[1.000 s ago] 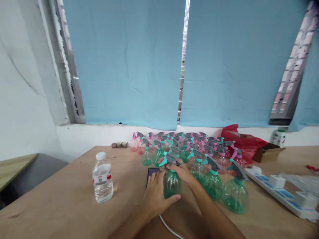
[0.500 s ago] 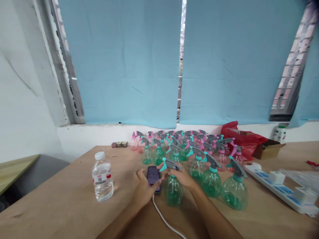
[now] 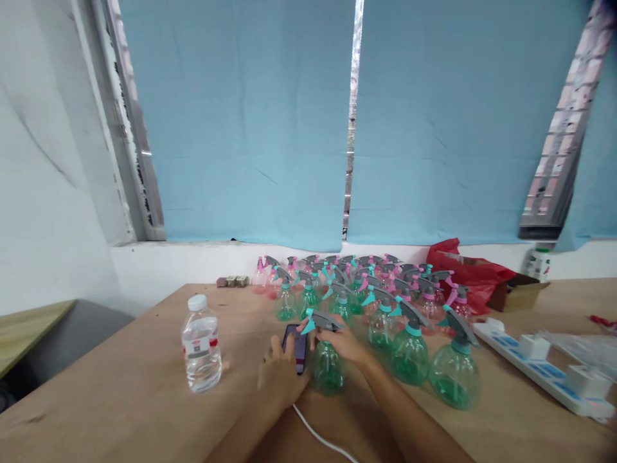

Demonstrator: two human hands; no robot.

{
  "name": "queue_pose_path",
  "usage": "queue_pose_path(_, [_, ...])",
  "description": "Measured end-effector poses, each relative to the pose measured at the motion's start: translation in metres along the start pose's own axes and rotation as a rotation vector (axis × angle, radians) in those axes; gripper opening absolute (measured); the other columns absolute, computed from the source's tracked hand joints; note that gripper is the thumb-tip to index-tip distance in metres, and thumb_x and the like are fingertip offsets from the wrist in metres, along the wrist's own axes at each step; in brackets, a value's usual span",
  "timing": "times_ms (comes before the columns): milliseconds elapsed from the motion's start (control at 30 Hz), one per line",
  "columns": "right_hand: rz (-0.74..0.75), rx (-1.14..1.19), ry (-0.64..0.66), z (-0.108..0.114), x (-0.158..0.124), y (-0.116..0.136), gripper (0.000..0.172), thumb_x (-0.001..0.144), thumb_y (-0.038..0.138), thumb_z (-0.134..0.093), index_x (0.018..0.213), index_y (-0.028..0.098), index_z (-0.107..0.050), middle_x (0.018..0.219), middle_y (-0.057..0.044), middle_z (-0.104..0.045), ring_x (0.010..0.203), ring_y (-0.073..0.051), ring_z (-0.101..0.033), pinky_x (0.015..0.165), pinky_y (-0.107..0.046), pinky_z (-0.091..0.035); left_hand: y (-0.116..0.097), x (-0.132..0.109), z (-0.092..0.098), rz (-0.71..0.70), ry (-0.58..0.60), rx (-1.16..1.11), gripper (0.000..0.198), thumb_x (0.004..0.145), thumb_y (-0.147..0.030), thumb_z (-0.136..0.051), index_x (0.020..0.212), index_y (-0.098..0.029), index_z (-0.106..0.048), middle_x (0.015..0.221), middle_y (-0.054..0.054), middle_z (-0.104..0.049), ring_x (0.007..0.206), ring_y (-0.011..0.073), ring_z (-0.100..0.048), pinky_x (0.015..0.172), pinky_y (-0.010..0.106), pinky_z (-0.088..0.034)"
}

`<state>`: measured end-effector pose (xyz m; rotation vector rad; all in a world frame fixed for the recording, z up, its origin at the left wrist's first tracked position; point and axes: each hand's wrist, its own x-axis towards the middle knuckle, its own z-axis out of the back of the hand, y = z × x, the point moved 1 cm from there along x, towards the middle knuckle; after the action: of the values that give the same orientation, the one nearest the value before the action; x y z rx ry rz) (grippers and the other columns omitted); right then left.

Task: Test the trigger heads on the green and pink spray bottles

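My right hand (image 3: 340,339) grips the neck of a green spray bottle (image 3: 328,373) with a grey and turquoise trigger head. The bottle is slightly tilted, its nozzle pointing left over the edge of a phone (image 3: 299,350). The phone lies face up on the wooden table (image 3: 144,373), with a white cable (image 3: 318,431) running from beneath my left hand toward me. My left hand (image 3: 281,376), fingers apart, reaches over the phone's near left side; whether it touches the screen I cannot tell.
Several green and pink spray bottles (image 3: 409,354) stand in rows behind and to the right. A water bottle (image 3: 201,347) is on the left. On the right lie a power strip (image 3: 525,366) with plugs, a red plastic bag (image 3: 475,276) and a cardboard box (image 3: 520,292).
The held spray bottle has shifted slightly left and tilted. My left hand has turned and moved nearer to me, its fingers pointing forward. The phone has rotated a little.
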<state>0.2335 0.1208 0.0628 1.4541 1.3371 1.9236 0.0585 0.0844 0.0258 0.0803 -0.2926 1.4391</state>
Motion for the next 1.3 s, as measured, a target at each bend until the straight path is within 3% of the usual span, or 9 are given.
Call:
queue_pose_path(233, [-0.026, 0.064, -0.058, -0.004, 0.010, -0.010, 0.023, 0.080, 0.031, -0.070, 0.101, 0.024, -0.077, 0.095, -0.002, -0.078, 0.061, -0.015, -0.066, 0.071, -0.033, -0.055, 0.004, -0.003, -0.001, 0.020, -0.052, 0.026, 0.067, 0.085, -0.043, -0.064, 0.146, -0.019, -0.051, 0.123, 0.018, -0.054, 0.105, 0.0392, -0.064, 0.088, 0.047, -0.050])
queue_pose_path(400, [-0.036, 0.008, -0.045, -0.006, 0.003, -0.014, 0.034, 0.084, 0.047, -0.076, 0.108, 0.024, -0.076, 0.101, -0.006, -0.077, 0.069, -0.017, -0.070, 0.080, -0.037, -0.056, 0.017, -0.002, -0.002, 0.014, -0.027, -0.071, 0.073, 0.079, -0.043, -0.067, 0.145, -0.019, -0.050, 0.130, 0.021, -0.051, 0.106, 0.0407, -0.063, 0.089, 0.049, -0.049])
queue_pose_path(533, [-0.054, -0.026, -0.011, -0.005, -0.003, -0.010, 0.042, 0.085, 0.052, -0.077, 0.115, 0.024, -0.074, 0.098, -0.006, -0.077, 0.068, -0.016, -0.069, 0.084, -0.039, -0.056, 0.030, 0.001, 0.011, -0.006, -0.009, -0.142, 0.068, 0.080, -0.045, -0.065, 0.141, -0.020, -0.049, 0.128, 0.017, -0.053, 0.108, 0.0387, -0.063, 0.090, 0.049, -0.049])
queue_pose_path(633, [-0.044, -0.026, -0.062, -0.001, -0.002, -0.008, 0.048, 0.083, 0.055, -0.078, 0.119, 0.025, -0.071, 0.094, -0.005, -0.076, 0.063, -0.016, -0.067, 0.080, -0.039, -0.056, 0.032, 0.014, 0.025, -0.033, -0.105, -0.180, 0.057, 0.085, -0.039, -0.058, 0.137, -0.018, -0.049, 0.127, 0.018, -0.053, 0.108, 0.0386, -0.063, 0.093, 0.052, -0.048])
queue_pose_path(733, [-0.023, -0.037, -0.073, 0.000, -0.001, -0.009, 0.043, 0.083, 0.055, -0.078, 0.113, 0.025, -0.072, 0.096, -0.004, -0.076, 0.063, -0.015, -0.066, 0.076, -0.036, -0.056, 0.027, 0.036, 0.029, -0.106, -0.227, -0.390, 0.049, 0.092, -0.041, -0.053, 0.135, -0.019, -0.048, 0.129, 0.017, -0.052, 0.106, 0.0338, -0.064, 0.090, 0.048, -0.052])
queue_pose_path(833, [-0.023, -0.053, -0.069, -0.002, -0.002, -0.011, 0.038, 0.083, 0.054, -0.078, 0.106, 0.024, -0.073, 0.100, -0.004, -0.076, 0.066, -0.015, -0.067, 0.075, -0.033, -0.055, 0.028, 0.058, 0.017, -0.184, -0.357, -0.616, 0.038, 0.093, -0.038, -0.052, 0.128, -0.022, -0.050, 0.124, 0.011, -0.053, 0.101, 0.0268, -0.064, 0.091, 0.044, -0.054])
queue_pose_path(933, [-0.032, -0.019, -0.079, -0.005, -0.004, -0.011, 0.035, 0.087, 0.055, -0.075, 0.104, 0.024, -0.073, 0.104, -0.005, -0.075, 0.066, -0.015, -0.067, 0.075, -0.032, -0.055, 0.041, 0.070, -0.004, -0.164, -0.429, -0.776, 0.032, 0.095, -0.039, -0.049, 0.121, -0.021, -0.052, 0.114, 0.008, -0.056, 0.097, 0.0239, -0.063, 0.088, 0.041, -0.055])
queue_pose_path(1133, [-0.139, 0.111, -0.093, -0.005, -0.009, -0.007, 0.037, 0.081, 0.056, -0.078, 0.076, 0.021, -0.069, 0.071, -0.001, -0.068, 0.061, -0.017, -0.065, 0.064, -0.030, -0.052, 0.066, 0.069, -0.030, -0.076, -0.417, -0.856, 0.035, 0.093, -0.041, -0.051, 0.122, -0.021, -0.054, 0.105, 0.004, -0.058, 0.089, 0.0213, -0.063, 0.085, 0.039, -0.055])
queue_pose_path(1300, [-0.079, 0.044, -0.130, -0.004, -0.013, 0.002, 0.031, 0.083, 0.051, -0.077, 0.100, 0.024, -0.075, 0.086, -0.003, -0.075, 0.068, -0.018, -0.066, 0.077, -0.034, -0.053, 0.064, 0.069, -0.031, -0.007, -0.443, -0.928, 0.034, 0.087, -0.037, -0.056, 0.117, -0.020, -0.058, 0.098, 0.003, -0.058, 0.080, 0.0198, -0.062, 0.076, 0.036, -0.055])
